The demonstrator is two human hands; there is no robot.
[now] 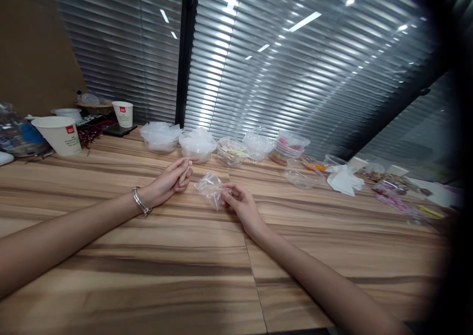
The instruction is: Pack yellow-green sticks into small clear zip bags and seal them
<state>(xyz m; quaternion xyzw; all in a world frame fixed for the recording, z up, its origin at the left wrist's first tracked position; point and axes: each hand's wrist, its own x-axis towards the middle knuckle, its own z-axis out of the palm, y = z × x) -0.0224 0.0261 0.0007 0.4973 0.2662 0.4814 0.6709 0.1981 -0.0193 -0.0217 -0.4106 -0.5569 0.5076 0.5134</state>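
My left hand, with a silver bracelet at the wrist, is closed around a small pale stick-like piece. Its exact kind is too small to make out. To its right, my right hand pinches the edge of a crumpled clear plastic bag between thumb and fingers. The bag lies between the two hands, just above the wooden table. Behind my hands stand a round tub with white plastic film and a clear tub with yellowish pieces.
Along the back stand another film-covered tub, stacked clear tubs with pink contents and a clear lid. White tissues and purple wrappers lie right. Paper cups and a black phone are left.
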